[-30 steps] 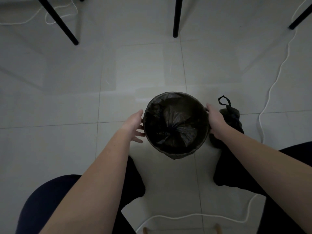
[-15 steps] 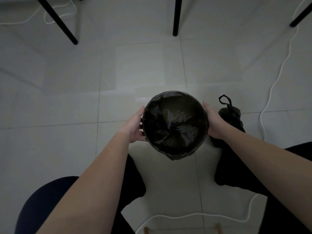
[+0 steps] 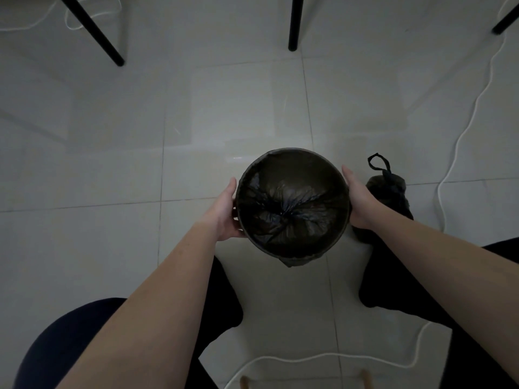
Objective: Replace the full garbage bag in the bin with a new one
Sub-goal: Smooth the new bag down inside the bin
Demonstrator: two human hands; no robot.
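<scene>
A small round dark bin (image 3: pixel 341 233) stands on the pale tiled floor between my knees. A black bag (image 3: pixel 292 209) lines it, crumpled at the bottom and folded over the rim. My left hand (image 3: pixel 224 213) presses flat against the bin's left side. On the opposite side, my right hand (image 3: pixel 358 199) holds the bin's wall, fingers pointing away from me. Just right of the bin, partly hidden behind my right hand, sits a tied full black garbage bag (image 3: pixel 390 189) with its loop handle sticking up.
Black furniture legs (image 3: pixel 293 23) stand on the floor farther ahead, one also at the left (image 3: pixel 95 32). A white cable (image 3: pixel 466 127) runs down the right side and curls across the floor near my feet (image 3: pixel 309 357). My dark-trousered legs flank the bin.
My left hand closed in from just left of the bin to press its side. My right hand settled flatter against the right wall. The bin's rim looks smoother and slightly raised.
</scene>
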